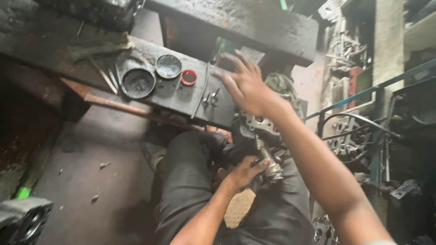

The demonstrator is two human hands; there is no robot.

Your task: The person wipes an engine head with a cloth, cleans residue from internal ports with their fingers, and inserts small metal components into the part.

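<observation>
Two round tins (138,83) on bench | contents unclear | red cap (188,77) beside

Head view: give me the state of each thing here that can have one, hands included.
Left hand: closed around the metal engine part on the lap.
Right hand: open, fingers spread, reaching over the bench edge.
Metal engine part: held, resting on the lap.
Black round tin: open, upright on the workbench.
Round lid: off, lying flat beside the tin.
Red ring: lying flat, loose.
</observation>
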